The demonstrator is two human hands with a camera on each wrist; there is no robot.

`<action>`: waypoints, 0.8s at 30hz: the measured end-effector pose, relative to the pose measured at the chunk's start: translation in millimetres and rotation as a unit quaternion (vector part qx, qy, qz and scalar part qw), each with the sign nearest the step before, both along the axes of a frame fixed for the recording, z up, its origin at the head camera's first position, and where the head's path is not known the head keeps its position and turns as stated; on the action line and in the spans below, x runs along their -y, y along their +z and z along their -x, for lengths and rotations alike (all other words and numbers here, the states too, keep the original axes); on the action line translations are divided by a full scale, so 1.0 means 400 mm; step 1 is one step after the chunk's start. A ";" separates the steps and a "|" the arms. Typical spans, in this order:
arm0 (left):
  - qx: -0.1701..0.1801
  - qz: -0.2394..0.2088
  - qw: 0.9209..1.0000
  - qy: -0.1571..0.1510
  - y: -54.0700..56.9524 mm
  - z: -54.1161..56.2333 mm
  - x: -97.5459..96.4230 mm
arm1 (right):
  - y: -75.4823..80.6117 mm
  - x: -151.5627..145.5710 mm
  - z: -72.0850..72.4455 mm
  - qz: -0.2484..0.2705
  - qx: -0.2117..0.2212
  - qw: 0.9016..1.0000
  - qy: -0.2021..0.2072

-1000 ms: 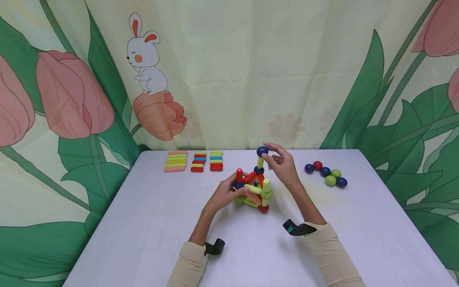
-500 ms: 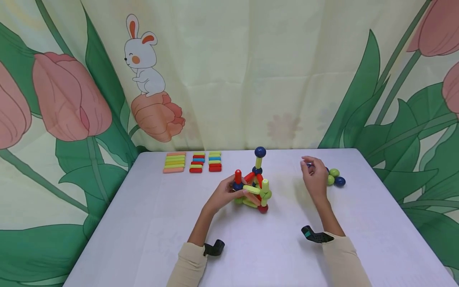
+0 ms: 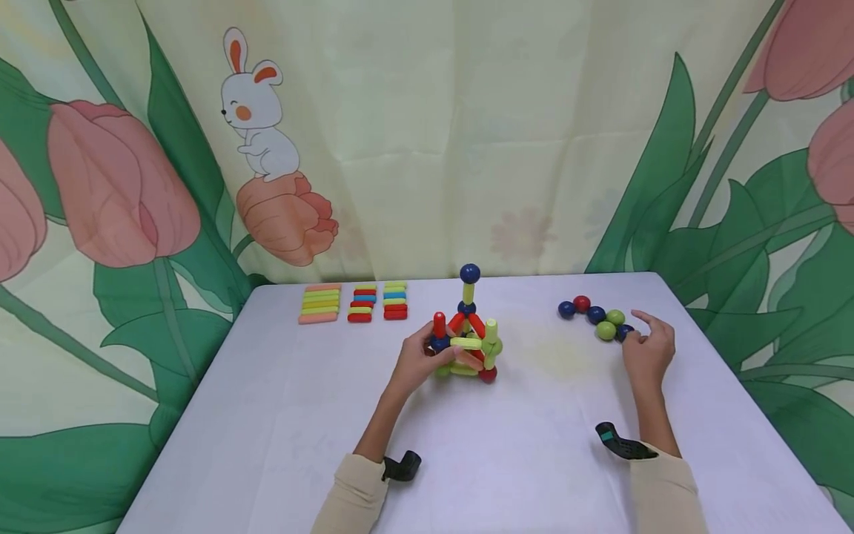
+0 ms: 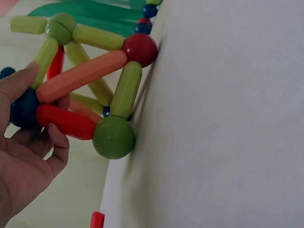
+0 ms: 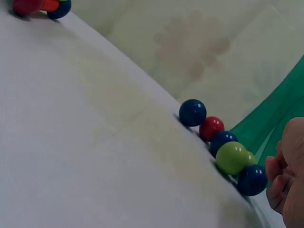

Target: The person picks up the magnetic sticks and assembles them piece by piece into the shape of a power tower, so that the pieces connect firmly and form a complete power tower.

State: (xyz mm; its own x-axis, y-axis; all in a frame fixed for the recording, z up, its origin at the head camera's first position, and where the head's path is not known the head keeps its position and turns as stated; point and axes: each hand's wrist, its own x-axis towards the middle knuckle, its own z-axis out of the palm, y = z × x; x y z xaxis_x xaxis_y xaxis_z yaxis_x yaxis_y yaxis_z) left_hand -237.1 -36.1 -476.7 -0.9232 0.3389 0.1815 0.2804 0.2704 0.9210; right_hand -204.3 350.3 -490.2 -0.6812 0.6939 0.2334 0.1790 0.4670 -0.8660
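Note:
A frame of magnetic sticks and balls (image 3: 490, 348) stands mid-table, with a yellow-green stick and a dark blue ball (image 3: 470, 274) rising at its back. My left hand (image 3: 416, 363) grips its left side, thumb and fingers around a blue ball (image 4: 23, 110) in the left wrist view. A green ball (image 4: 114, 137) and a red ball (image 4: 139, 49) form lower corners there. My right hand (image 3: 650, 356) is at the right end of a loose ball cluster, fingers bent right beside a dark blue ball (image 5: 252, 180). No ball shows lifted in that hand.
The cluster also holds a red ball (image 3: 582, 303), green balls (image 3: 606, 330) and more blue ones. At the back left lie three stacks of sticks: long yellow and peach sticks (image 3: 319, 304), then mixed short sticks (image 3: 362, 303) and more short sticks (image 3: 395, 300). A printed curtain (image 3: 414, 148) hangs behind the table.
My right hand has left the top blue ball of the frame and moved right to the far end of the loose balls. My left hand keeps its grip on the frame.

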 end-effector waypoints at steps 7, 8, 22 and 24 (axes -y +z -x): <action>-0.034 0.042 0.998 -0.010 0.006 -0.008 0.001 | -0.023 -0.018 -0.014 -0.038 0.086 0.995 0.040; -0.035 0.045 0.998 -0.017 0.006 -0.007 0.004 | -0.026 -0.017 -0.016 -0.035 0.092 0.994 0.039; -0.005 0.072 0.989 -0.127 0.025 0.002 0.042 | -0.043 -0.031 -0.012 -0.026 0.127 0.991 0.023; -0.015 0.078 0.986 -0.144 0.023 0.003 0.042 | -0.045 -0.039 -0.017 -0.016 0.123 0.992 0.018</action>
